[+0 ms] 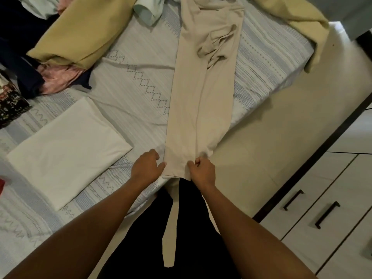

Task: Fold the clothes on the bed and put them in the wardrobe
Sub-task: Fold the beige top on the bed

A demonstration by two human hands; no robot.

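One beige garment (201,97) lies stretched along the bed (130,77), its long axis running straight away from the person and its near end at the mattress edge. Both hands clamp that end, equally near: the left hand (148,168) pinches the left corner, the right hand (202,171) the right. The crumpled far end lies well beyond them, so the fold likely goes forward. One folded white cloth (68,152) sits to the left, and two tan cloths (80,31) lie farther back.

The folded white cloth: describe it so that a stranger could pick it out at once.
On the striped bedsheet, look left of the long beige garment, toward the near edge: there lies the folded white cloth. It alone is a flat, neat rectangle; the other clothes lie rumpled.
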